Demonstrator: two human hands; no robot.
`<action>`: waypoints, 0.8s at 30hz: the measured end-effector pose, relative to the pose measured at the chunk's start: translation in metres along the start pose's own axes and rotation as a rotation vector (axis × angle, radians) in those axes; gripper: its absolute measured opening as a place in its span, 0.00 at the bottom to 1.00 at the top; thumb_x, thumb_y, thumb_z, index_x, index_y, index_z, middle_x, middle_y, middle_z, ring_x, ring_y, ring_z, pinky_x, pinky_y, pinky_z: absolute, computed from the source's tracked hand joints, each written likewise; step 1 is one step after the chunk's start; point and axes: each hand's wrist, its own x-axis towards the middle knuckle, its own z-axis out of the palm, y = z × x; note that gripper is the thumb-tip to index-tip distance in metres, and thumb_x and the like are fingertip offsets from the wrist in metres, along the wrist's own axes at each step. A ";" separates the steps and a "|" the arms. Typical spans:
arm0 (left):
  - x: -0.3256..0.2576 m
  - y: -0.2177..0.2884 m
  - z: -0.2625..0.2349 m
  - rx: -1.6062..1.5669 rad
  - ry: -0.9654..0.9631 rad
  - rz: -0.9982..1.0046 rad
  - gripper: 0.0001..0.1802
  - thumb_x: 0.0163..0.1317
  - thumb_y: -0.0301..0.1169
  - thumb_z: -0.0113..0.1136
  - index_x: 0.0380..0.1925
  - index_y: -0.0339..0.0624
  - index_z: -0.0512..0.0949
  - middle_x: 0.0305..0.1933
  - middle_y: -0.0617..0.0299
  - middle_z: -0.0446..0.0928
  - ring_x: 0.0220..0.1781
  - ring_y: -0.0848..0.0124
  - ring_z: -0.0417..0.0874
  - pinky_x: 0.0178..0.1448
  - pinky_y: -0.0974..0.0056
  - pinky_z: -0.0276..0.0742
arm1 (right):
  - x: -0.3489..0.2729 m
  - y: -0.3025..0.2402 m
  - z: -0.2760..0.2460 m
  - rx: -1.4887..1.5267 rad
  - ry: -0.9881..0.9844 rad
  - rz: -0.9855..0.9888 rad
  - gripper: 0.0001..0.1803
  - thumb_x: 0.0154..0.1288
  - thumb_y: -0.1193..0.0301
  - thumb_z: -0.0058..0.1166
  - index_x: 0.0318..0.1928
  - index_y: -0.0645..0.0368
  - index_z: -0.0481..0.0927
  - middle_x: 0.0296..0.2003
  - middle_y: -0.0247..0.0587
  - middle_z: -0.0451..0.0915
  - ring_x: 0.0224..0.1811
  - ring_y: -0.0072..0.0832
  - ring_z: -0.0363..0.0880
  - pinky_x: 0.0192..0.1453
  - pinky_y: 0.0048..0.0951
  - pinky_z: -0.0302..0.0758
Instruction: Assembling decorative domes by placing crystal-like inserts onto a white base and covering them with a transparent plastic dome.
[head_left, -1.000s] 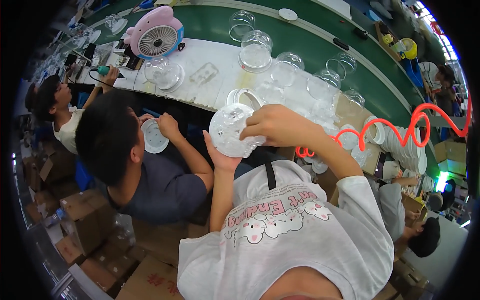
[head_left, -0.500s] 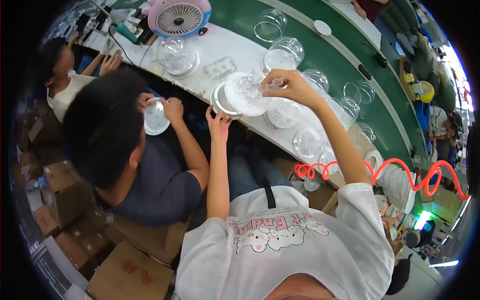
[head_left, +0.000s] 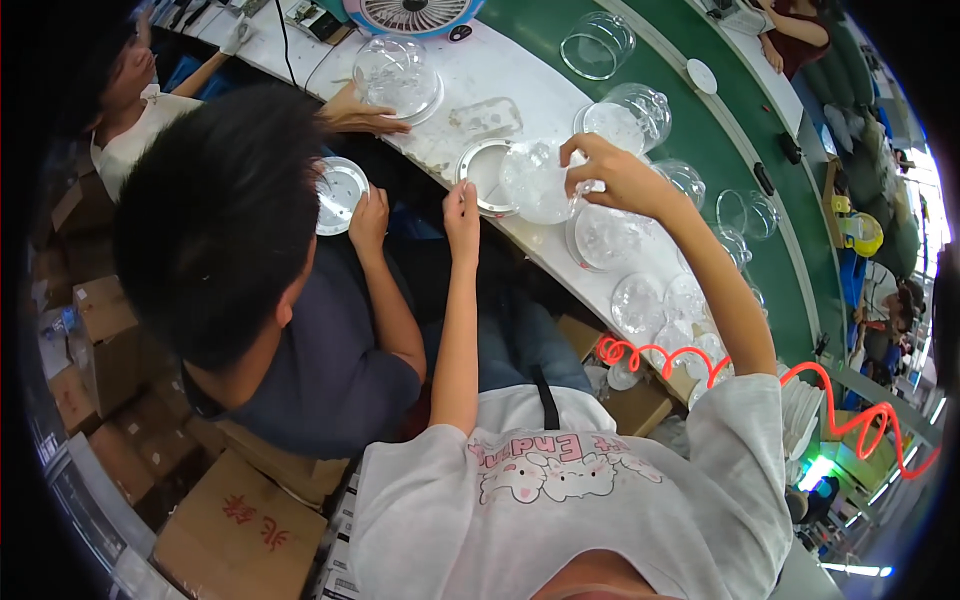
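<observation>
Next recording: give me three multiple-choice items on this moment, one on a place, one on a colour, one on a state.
1. Where is the clear dome that the right hand holds?
A. above the white bench edge
B. on the floor
C. in a cardboard box

2. What colour is the coiled hose?
A. blue
B. red
C. black

3. What is the left hand doing?
A. gripping the hose
B. resting in the lap
C. touching the round ring

Answers: 1 A, the dome sits over the bench; 2 B, the coil is bright red; 3 C, its fingertips meet the ring's rim.
</observation>
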 end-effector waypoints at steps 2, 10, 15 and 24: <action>-0.016 0.042 0.033 -0.503 -0.246 -0.311 0.33 0.62 0.54 0.38 0.54 0.36 0.63 0.54 0.53 0.67 0.54 0.65 0.70 0.54 0.63 0.66 | -0.009 0.003 0.002 -0.068 -0.017 -0.079 0.11 0.36 0.81 0.58 0.25 0.56 0.76 0.44 0.37 0.66 0.49 0.35 0.66 0.49 0.33 0.69; -0.026 0.049 0.058 -1.041 -0.074 -0.232 0.34 0.64 0.53 0.32 0.59 0.36 0.55 0.60 0.55 0.61 0.61 0.61 0.63 0.62 0.58 0.60 | 0.000 0.006 0.013 0.299 0.304 0.313 0.31 0.46 0.78 0.52 0.55 0.48 0.67 0.62 0.40 0.55 0.61 0.37 0.59 0.61 0.35 0.62; -0.033 0.040 0.073 -1.207 0.033 -0.164 0.32 0.65 0.51 0.30 0.60 0.37 0.53 0.63 0.56 0.57 0.63 0.63 0.59 0.65 0.61 0.54 | 0.015 0.023 0.045 0.644 0.260 0.594 0.28 0.53 0.65 0.55 0.56 0.53 0.65 0.44 0.41 0.74 0.45 0.30 0.73 0.48 0.30 0.69; -0.052 -0.022 0.033 0.208 0.327 0.110 0.32 0.47 0.30 0.63 0.55 0.40 0.64 0.52 0.53 0.64 0.51 0.58 0.66 0.53 0.59 0.63 | 0.056 0.076 0.088 -0.012 0.450 0.368 0.14 0.52 0.69 0.49 0.43 0.47 0.74 0.26 0.45 0.79 0.27 0.43 0.77 0.31 0.37 0.73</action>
